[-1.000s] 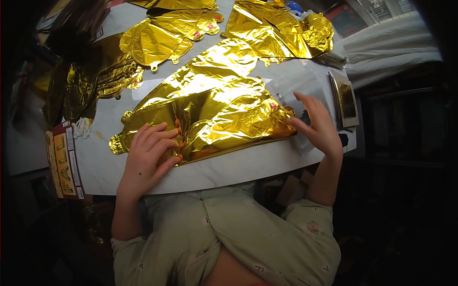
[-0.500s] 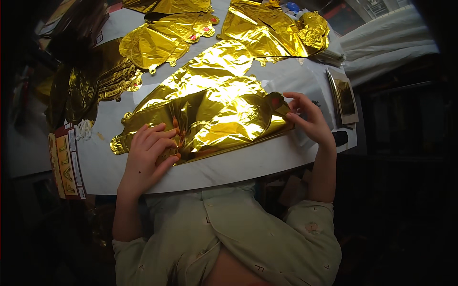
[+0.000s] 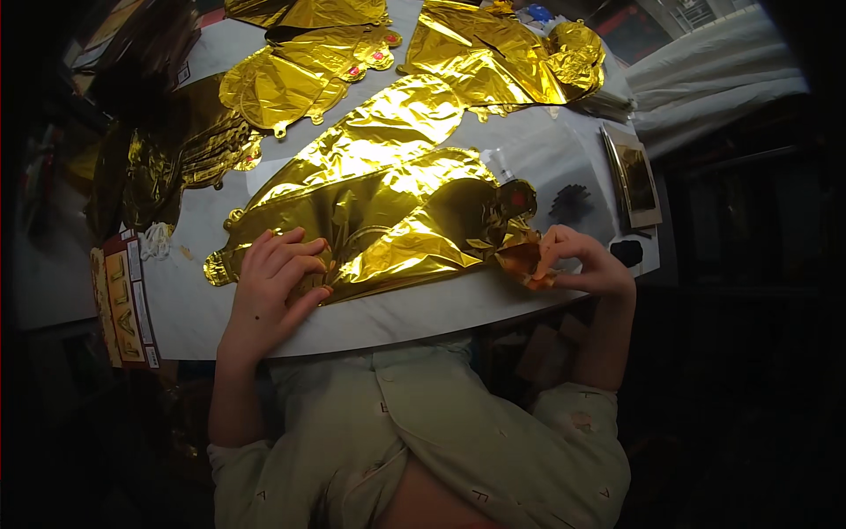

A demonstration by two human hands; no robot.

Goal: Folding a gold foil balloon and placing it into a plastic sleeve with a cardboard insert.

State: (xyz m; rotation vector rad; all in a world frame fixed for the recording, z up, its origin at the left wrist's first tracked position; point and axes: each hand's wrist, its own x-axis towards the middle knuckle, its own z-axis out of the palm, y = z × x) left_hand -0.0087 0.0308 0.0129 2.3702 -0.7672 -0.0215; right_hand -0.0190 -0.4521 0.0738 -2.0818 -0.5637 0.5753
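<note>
A flat, uninflated gold foil balloon (image 3: 388, 238) lies across the front of the table. On its left part rests my left hand (image 3: 282, 273), the fingers stretched over the foil and the thumb apart near the front edge. My right hand (image 3: 577, 260) pinches the balloon's right end between thumb and fingers, lifting and crumpling the foil there. Beside that pinch, a rounded dark end of the balloon carries a red spot (image 3: 517, 199).
More flat gold foil balloons (image 3: 273, 84) cover the far side, with a stack (image 3: 211, 145) at the left. White string (image 3: 157, 240) and a printed package (image 3: 128, 300) lie at the left edge. Clear plastic (image 3: 564, 167), a flat package (image 3: 632, 176) and a black object (image 3: 627, 254) are at right.
My right hand has come down toward the table's front edge and closed on the balloon's right end, folding the foil up. My left hand has stayed in place.
</note>
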